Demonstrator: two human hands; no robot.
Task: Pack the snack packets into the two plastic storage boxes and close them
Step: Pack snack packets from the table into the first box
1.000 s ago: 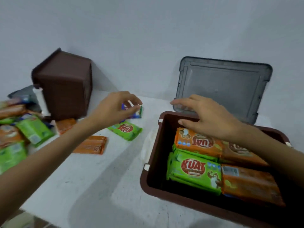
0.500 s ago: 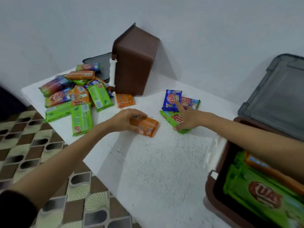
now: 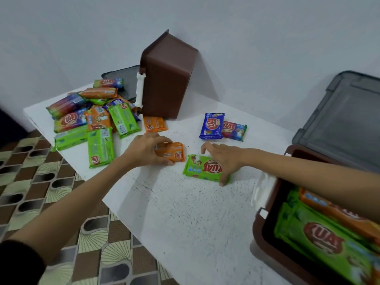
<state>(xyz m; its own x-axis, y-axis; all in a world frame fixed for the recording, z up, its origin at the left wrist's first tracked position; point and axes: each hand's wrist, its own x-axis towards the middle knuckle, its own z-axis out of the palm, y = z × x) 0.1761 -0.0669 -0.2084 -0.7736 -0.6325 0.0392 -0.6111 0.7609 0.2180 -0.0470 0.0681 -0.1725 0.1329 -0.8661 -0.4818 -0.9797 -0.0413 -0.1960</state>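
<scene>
— What is held?
— A glossy orange packet [image 3: 174, 153] is gripped by the left hand [image 3: 145, 151], a flat green packet [image 3: 195, 168] by the right hand [image 3: 225, 159], at twelve o'clock.
— Changed?
— The green packet was drawn away from the blue packet [image 3: 211, 126].

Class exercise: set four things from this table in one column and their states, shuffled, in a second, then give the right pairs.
1 central orange packet
2 lone green packet
3 blue packet
4 far brown box

A tipped on its side
B gripped by left hand
C untouched beside red packet
D held under right hand

Pairs: 1-B, 2-D, 3-C, 4-A
</scene>
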